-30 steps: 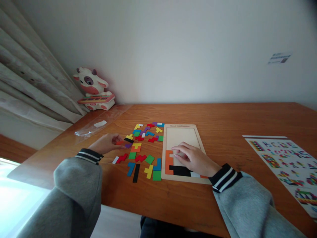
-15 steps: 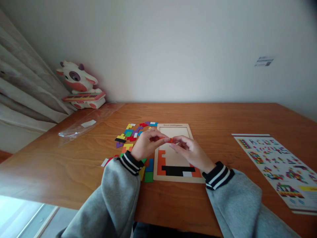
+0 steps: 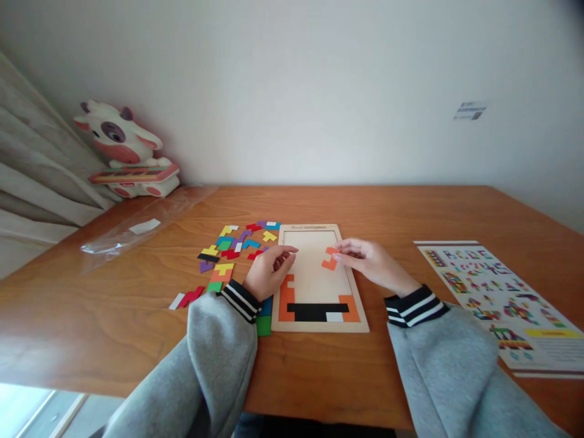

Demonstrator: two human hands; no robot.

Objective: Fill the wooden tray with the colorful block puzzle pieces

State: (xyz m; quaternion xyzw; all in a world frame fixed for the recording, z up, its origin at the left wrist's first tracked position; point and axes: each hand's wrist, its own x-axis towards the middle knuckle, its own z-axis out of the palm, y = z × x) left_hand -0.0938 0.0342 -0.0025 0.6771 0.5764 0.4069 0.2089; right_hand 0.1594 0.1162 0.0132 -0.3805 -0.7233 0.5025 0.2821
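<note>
The right hand (image 3: 370, 261), fingers clamped on a notched orange puzzle piece (image 3: 331, 264) over the wooden tray (image 3: 319, 327), should keep it level and edge-aligned, while the left hand (image 3: 269, 272), fingers apart, hovers at the left rim.

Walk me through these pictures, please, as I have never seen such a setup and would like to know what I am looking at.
There is no machine here: one person works with two bare hands, seen from a single camera worn on the head, looking forward and down. On the wooden table lies a wooden puzzle tray with orange, black and white pieces set in it. Loose coloured puzzle pieces lie to its left, a printed pattern sheet to its right. The right hand pinches an orange puzzle piece; the left hand, by the tray's left edge, shows nothing in its grasp.
</note>
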